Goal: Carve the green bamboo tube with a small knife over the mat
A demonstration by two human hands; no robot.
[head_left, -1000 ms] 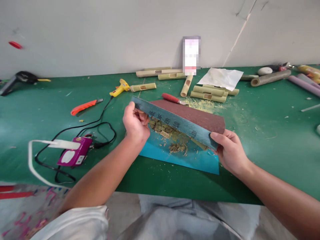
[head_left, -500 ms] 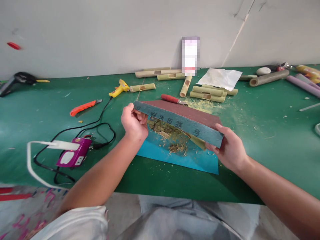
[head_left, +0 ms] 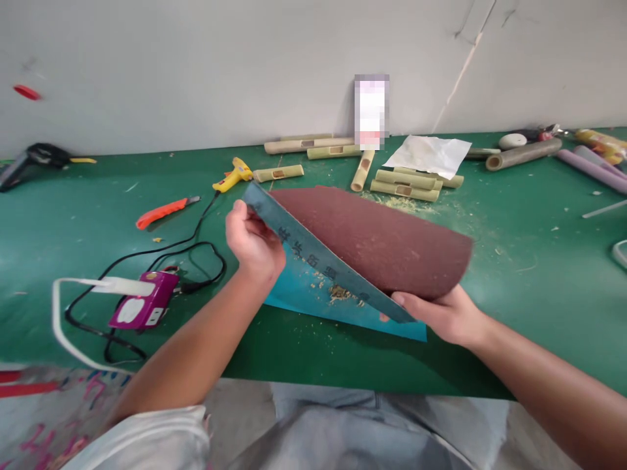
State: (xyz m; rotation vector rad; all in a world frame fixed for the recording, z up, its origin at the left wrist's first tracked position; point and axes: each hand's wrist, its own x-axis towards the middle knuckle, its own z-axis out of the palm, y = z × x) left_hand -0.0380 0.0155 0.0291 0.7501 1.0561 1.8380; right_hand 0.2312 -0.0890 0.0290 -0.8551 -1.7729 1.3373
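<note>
A sheet of sandpaper is held bent above the work table, its reddish-brown grit side facing up and a strip of its printed blue-green back turned toward me. My left hand is closed on its left corner, and my right hand grips the lower right edge with the thumb on top. Beneath it lies a bright blue sheet bearing a small heap of shavings. The sandpaper hides part of the blue sheet and whatever lies behind it.
On the green table are an orange utility knife, a yellow glue gun and a purple power adapter with cords at left. Notched bamboo tubes lie at the back, near white paper. A dark tube sits right.
The sandpaper has tilted, its right end coming down toward me and more grit side showing. My right hand has moved lower. The red-handled tool and bamboo piece behind it are now covered.
</note>
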